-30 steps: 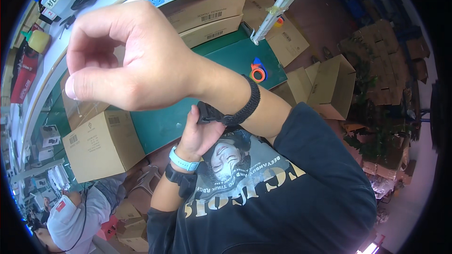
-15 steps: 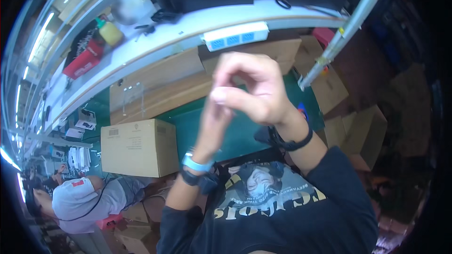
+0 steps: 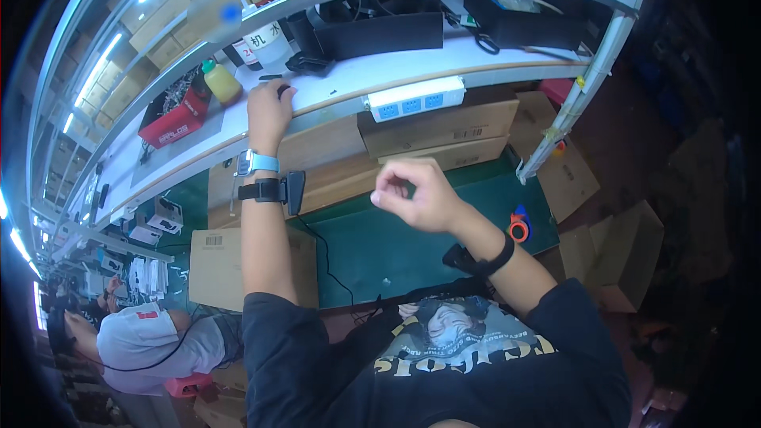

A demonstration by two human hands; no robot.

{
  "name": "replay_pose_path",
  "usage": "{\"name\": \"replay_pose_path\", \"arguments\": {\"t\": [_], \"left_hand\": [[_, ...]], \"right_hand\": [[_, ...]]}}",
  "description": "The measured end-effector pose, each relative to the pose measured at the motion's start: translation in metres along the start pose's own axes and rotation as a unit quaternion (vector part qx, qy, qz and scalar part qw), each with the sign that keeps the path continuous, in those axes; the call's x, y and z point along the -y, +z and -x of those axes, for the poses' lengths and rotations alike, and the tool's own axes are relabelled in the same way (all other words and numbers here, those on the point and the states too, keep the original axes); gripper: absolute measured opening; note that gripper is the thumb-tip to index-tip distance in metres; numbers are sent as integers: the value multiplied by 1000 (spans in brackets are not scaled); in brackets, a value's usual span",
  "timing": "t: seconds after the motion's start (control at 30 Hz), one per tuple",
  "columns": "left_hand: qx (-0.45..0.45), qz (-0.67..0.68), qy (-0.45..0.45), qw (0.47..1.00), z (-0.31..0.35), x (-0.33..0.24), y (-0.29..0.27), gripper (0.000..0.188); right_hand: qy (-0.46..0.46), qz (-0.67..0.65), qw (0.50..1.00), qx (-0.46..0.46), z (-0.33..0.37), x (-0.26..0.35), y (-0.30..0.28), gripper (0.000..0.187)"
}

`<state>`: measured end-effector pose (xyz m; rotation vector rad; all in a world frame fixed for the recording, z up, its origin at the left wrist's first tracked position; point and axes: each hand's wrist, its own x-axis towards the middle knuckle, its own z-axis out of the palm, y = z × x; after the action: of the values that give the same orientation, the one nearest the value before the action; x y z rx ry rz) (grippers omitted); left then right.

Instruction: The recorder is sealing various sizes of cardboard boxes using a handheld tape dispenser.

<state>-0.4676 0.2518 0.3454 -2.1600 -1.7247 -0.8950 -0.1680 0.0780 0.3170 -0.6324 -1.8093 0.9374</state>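
Note:
My left hand reaches up over the edge of the white shelf. Its thumb and fingers close about a small black piece, whose kind I cannot make out. Just beyond the fingertips, another small dark piece lies on the shelf. Lower and to the right, my right hand hangs in the air above the green tabletop. Its fingers curl in to meet the thumb, and whatever they may hold is hidden.
Left of my left hand are a red bin of small metal parts and a yellow bottle. A power strip runs along the shelf edge. Cardboard boxes and an orange-and-blue tape dispenser lie below. Another person sits at left.
My hands were close together, the left one blurred. Now the left has gone up and left to the shelf, while the right stays curled, somewhat lower. The view has shifted too.

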Motion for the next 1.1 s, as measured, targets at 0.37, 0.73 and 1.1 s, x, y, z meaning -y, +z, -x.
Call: {"name": "replay_pose_path", "arguments": {"t": [0.37,0.73,1.1], "left_hand": [[-103,239,206,943,106,-127,-69,55],[-85,680,-19,728,118,-98,-112,50],[-210,581,27,786,131,-122,-85,12]], "right_hand": [[103,-59,985,-125,-41,15,21,30],[-100,3,995,-7,-4,15,47,49],[-18,-51,977,205,25,51,51,51]]}}
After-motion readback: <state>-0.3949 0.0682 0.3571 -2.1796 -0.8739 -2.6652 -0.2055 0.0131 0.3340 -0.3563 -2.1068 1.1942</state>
